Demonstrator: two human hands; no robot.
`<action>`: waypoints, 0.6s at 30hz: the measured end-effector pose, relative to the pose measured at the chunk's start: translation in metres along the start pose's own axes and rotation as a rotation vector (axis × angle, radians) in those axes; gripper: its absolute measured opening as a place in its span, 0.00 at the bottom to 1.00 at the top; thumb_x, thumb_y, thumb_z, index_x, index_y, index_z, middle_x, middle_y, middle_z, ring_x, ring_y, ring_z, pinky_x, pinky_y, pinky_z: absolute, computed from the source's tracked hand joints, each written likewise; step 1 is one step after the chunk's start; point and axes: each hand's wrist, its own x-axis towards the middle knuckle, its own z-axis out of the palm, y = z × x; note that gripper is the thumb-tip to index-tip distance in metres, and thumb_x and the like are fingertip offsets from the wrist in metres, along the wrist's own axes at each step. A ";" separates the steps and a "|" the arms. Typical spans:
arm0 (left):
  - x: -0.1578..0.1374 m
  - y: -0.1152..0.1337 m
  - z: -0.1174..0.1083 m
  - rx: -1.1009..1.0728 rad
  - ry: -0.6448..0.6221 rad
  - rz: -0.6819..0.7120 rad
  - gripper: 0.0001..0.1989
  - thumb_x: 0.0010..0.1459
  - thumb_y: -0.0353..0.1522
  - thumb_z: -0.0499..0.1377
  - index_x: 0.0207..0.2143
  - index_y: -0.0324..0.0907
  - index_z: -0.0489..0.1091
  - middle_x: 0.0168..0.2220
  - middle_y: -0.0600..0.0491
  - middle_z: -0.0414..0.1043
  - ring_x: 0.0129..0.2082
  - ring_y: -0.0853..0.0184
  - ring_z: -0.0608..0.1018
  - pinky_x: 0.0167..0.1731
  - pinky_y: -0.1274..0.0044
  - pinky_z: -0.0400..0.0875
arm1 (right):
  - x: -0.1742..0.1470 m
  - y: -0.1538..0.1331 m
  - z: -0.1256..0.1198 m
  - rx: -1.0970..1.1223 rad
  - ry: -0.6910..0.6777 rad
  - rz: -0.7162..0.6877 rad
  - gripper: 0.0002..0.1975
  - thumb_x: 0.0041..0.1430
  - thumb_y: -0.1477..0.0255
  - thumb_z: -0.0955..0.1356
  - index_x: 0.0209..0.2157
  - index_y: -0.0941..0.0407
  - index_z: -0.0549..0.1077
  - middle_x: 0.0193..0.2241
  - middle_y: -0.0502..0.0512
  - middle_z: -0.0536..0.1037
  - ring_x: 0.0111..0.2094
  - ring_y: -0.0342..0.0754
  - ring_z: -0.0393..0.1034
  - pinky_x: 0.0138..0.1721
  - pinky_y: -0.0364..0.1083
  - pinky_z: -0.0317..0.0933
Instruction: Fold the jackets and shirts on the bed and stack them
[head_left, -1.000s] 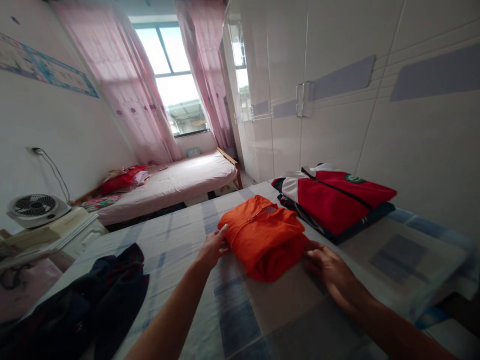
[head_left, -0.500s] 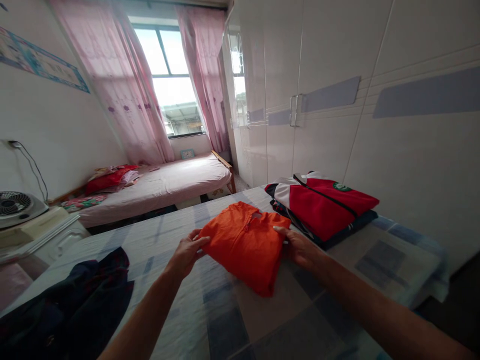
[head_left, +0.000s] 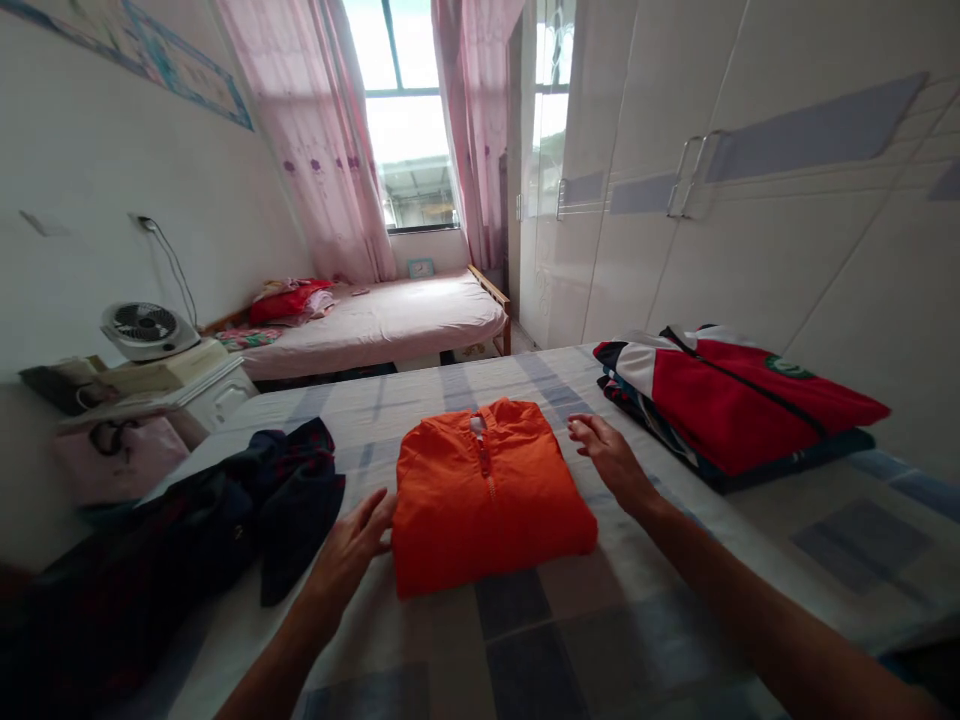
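Observation:
A folded orange jacket with a short zip at its collar lies flat on the checked bedsheet. At its left edge is my left hand, fingers extended and close against the cloth without gripping it. My right hand hovers off the jacket's right side, fingers loosely apart and holding nothing. To the right rests a stack of folded clothes topped by a red, white and black jacket. Dark clothing lies crumpled to the left of my left hand.
White wardrobe doors run along the right side. Beyond this bed stands a second bed with a wooden end, below the window. A fan sits on a cabinet at left, with a pink bag beside it.
Both hands have let go of the orange jacket, which now lies flat and squarer on the sheet. My right hand has moved away from it. The view has swung left.

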 end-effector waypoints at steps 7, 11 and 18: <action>0.045 0.027 0.031 -0.117 -0.241 0.068 0.19 0.46 0.40 0.64 0.39 0.39 0.72 0.31 0.49 0.77 0.31 0.61 0.78 0.28 0.75 0.72 | -0.063 -0.025 -0.042 -0.095 -0.580 -0.018 0.14 0.52 0.71 0.63 0.40 0.55 0.74 0.40 0.55 0.77 0.42 0.51 0.69 0.47 0.52 0.61; 0.065 0.020 0.053 -0.012 -0.131 0.272 0.20 0.49 0.31 0.58 0.47 0.39 0.69 0.35 0.49 0.76 0.32 0.62 0.78 0.33 0.73 0.73 | -0.074 -0.028 -0.038 -0.046 -0.685 -0.031 0.21 0.49 0.76 0.63 0.46 0.55 0.73 0.46 0.55 0.75 0.48 0.53 0.67 0.51 0.53 0.60; 0.059 0.023 0.048 0.405 0.143 0.565 0.30 0.49 0.26 0.55 0.57 0.37 0.61 0.60 0.42 0.57 0.60 0.53 0.58 0.60 0.64 0.48 | -0.087 -0.005 -0.043 -0.300 -0.287 -0.144 0.13 0.53 0.73 0.62 0.41 0.54 0.71 0.42 0.55 0.75 0.43 0.50 0.69 0.45 0.51 0.63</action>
